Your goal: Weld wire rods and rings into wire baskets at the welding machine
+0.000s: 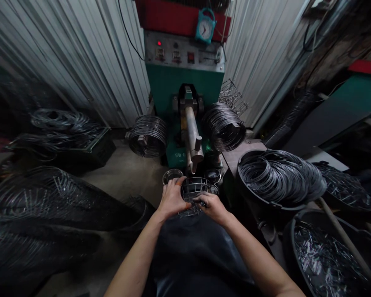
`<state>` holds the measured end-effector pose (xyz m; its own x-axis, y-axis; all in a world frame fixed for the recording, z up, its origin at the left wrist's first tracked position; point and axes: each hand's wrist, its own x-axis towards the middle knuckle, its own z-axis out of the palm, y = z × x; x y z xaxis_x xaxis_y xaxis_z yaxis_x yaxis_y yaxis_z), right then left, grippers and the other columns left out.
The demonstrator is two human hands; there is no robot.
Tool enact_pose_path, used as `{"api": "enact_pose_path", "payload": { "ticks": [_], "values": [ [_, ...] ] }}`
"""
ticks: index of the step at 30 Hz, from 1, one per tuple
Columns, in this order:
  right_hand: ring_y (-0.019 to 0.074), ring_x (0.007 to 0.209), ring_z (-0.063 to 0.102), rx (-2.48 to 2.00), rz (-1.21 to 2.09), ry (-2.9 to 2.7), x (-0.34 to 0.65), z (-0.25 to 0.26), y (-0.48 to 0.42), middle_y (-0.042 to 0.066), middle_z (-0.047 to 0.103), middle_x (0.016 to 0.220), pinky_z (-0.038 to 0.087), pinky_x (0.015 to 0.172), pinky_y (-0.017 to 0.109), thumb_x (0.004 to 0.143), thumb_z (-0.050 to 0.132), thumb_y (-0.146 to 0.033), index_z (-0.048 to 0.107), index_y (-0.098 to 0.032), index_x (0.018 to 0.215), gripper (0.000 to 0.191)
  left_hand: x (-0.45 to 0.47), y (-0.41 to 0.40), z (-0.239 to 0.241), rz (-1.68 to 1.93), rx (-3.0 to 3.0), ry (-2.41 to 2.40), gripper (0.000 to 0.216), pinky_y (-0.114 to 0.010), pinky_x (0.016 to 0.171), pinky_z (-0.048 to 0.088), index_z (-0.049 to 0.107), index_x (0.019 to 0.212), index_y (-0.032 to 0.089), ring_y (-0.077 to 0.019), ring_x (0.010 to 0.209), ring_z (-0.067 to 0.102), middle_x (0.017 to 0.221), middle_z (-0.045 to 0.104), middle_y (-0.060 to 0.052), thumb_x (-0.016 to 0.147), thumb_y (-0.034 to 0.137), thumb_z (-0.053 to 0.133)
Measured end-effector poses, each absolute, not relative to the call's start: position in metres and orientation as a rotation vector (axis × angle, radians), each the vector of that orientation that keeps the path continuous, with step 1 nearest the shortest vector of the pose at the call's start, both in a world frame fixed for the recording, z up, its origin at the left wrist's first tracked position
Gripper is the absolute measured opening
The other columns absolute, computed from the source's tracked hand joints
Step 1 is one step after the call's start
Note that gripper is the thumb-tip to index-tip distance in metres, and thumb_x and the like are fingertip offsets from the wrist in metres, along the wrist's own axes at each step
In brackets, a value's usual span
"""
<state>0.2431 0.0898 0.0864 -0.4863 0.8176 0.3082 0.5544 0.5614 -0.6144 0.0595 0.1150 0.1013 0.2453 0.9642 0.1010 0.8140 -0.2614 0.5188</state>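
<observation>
A round wire basket (195, 186) is in front of my body, just below the tip of the machine's arm (192, 128). My left hand (172, 197) grips its left side, with the thumb stretched inward across the near side. My right hand (212, 206) is closed at the basket's near right side, its fingertips pinched by the left thumb. Whatever those right fingers hold, if anything, is too small and dark to make out. The green machine (185, 78) stands beyond, its pointed arm end close above the basket's far rim.
Wire coils hang left (147, 136) and right (224, 127) of the machine. At right stand a tub of wire rings (280, 177) and a tub of short metal pieces (324, 260) with a stick across it. Stacked wire mesh (49, 198) lies left. A blue clock (205, 27) hangs above.
</observation>
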Motion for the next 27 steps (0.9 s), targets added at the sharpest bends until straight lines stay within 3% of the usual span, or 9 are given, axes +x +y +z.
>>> {"api": "enact_pose_path", "payload": {
  "ticks": [10, 19, 27],
  "values": [
    [0.0163, 0.085, 0.064, -1.177, 0.526, -2.274, 0.24, 0.091, 0.11, 0.007, 0.067, 0.091, 0.05, 0.075, 0.025, 0.075, 0.056, -0.005, 0.066, -0.017, 0.096, 0.026, 0.055, 0.135, 0.108, 0.588, 2.131, 1.616, 0.082, -0.039, 0.095, 0.037, 0.04, 0.125, 0.022, -0.028, 0.116, 0.043, 0.122, 0.048, -0.008, 0.05, 0.029, 0.071],
    [0.0149, 0.085, 0.065, -1.268, 0.491, -2.165, 0.235, 0.098, 0.125, 0.005, 0.068, 0.091, 0.049, 0.075, 0.023, 0.079, 0.056, -0.008, 0.066, -0.018, 0.088, 0.018, 0.06, 0.153, 0.112, 0.571, 2.05, 1.633, 0.082, -0.038, 0.089, 0.04, 0.044, 0.122, 0.021, -0.0284, 0.109, 0.049, 0.114, 0.052, -0.008, 0.05, 0.044, 0.073],
    [0.0168, 0.09, 0.064, -1.396, 0.422, -2.212, 0.232, 0.1, 0.126, 0.005, 0.068, 0.097, 0.049, 0.078, 0.025, 0.077, 0.055, -0.006, 0.066, -0.021, 0.092, 0.024, 0.064, 0.156, 0.114, 0.564, 2.048, 1.704, 0.083, -0.04, 0.091, 0.039, 0.042, 0.125, 0.021, -0.0295, 0.112, 0.047, 0.117, 0.051, -0.009, 0.049, 0.039, 0.073]
  ]
}}
